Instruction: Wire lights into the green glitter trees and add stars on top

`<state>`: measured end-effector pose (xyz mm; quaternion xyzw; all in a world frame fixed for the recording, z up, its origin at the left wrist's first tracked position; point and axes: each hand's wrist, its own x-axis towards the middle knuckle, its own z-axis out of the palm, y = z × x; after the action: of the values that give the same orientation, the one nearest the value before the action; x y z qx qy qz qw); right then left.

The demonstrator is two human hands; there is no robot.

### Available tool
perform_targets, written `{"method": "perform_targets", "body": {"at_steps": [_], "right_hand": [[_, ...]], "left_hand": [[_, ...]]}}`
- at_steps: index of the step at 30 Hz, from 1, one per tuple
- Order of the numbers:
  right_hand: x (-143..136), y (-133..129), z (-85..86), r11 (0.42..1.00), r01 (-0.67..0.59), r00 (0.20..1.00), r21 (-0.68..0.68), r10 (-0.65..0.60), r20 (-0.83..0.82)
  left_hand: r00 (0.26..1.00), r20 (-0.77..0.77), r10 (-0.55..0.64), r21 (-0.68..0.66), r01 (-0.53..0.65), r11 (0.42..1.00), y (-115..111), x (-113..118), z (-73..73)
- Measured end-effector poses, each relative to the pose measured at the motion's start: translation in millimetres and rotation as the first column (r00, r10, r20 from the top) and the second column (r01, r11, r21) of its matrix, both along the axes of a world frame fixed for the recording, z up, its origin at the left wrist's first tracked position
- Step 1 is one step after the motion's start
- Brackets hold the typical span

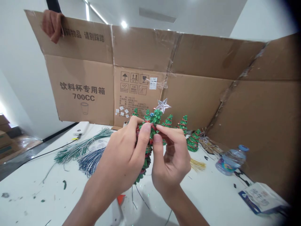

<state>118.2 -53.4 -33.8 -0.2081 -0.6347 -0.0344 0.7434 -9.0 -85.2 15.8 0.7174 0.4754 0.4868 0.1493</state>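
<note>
A small green beaded Christmas tree (155, 116) with red trim and a clear star (163, 105) on top is held up in the middle of the view. My left hand (128, 150) is closed round its upper left side, thumb pressed on the red trim. From the right, my right hand (171, 157) touches the same part with thumb and index finger pinched close to the trim. The exact spot between the fingertips is partly hidden. Dark wire ends hang below the tree.
Behind stand several green trees (193, 140) and a tall cardboard sheet (138, 47), gripped at top left by another person's hand (52, 25). Green wires (87, 145) and blue wires (90, 160) lie left; a water bottle (231, 160) and a packet (262, 198) are right.
</note>
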Motion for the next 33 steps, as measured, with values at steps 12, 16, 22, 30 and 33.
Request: {"method": "perform_targets", "body": {"at_steps": [12, 16, 22, 30, 33], "right_hand": [[-0.3, 0.6, 0.6, 1.0, 0.006, 1.0, -0.002, -0.006, -0.001], [-0.2, 0.1, 0.7, 1.0, 0.013, 1.0, -0.002, -0.013, 0.003], [-0.3, -0.3, 1.1, 1.0, 0.022, 1.0, -0.006, -0.022, 0.003], [0.0, 0.2, 1.2, 0.999, 0.032, 0.999, 0.0, -0.032, 0.009], [0.1, 0.3, 1.5, 0.999, 0.047, 0.999, -0.009, -0.046, 0.014]], "left_hand": [[1.0, 0.003, -0.002, -0.02, 0.002, 1.0, -0.1, 1.0, 1.4], [1.0, 0.005, -0.001, -0.021, 0.001, 1.0, 0.1, 1.1, 1.2], [1.0, 0.009, 0.0, -0.014, 0.0, 1.0, -0.9, 0.4, 0.7], [1.0, 0.004, 0.004, -0.013, -0.004, 1.0, 0.2, 0.6, 0.4], [1.0, 0.006, 0.003, -0.016, -0.003, 1.0, 0.0, 0.7, 0.6]]}}
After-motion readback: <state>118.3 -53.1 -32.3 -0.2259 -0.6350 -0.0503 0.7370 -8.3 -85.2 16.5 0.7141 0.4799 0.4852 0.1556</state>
